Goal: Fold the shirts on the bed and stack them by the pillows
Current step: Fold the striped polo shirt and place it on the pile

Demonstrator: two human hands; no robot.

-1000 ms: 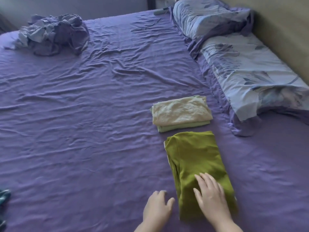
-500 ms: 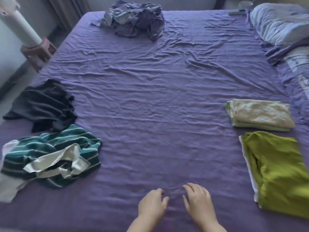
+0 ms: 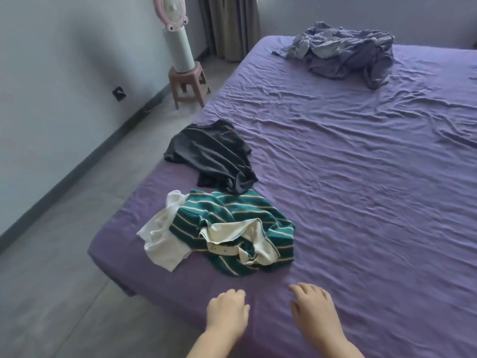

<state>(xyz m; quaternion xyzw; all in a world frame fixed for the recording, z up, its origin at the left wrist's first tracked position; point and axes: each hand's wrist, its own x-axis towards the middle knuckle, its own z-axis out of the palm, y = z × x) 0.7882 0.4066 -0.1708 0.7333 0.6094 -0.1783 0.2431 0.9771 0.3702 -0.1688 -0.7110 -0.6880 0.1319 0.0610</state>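
Well, both hands were out over the near edge of the bed point(image 3: 361, 202), and neither had hold of anything. The left hand point(image 3: 227, 310) hung with its fingers loosely curled, the right hand point(image 3: 313, 307) lay flatter with its fingers spread, each just above or on the sheet (contact was hard to call from this angle).

Just beyond them sat the striped shirt point(image 3: 232, 228), a green-and-cream crumple with its collar flopped out on top. It lay over a white shirt point(image 3: 161, 236), which poked out to the left, close to the bed's left edge. There was the risk: grab the striped one carelessly and the white one could ride along with it, or get nudged off onto the floor point(image 3: 51, 280). A pinch on the collar alone would likely lift it twisted, too, and a twisted shirt folds badly.

Farther back, touching the striped one's far edge, the dark shirt point(image 3: 214, 156) lay near that same left edge, so a sweep of the arm could drag it over as well.

Now the count: one striped, one white, one dark, so three loose shirts on the near left. At the far right, one bluish heap point(image 3: 343, 51), and how many garments were in it I couldn't tell. Two hands, both free. No pillows or stack showed in this view. Off the bed: one fan point(image 3: 178, 40) on one stool point(image 3: 187, 82).
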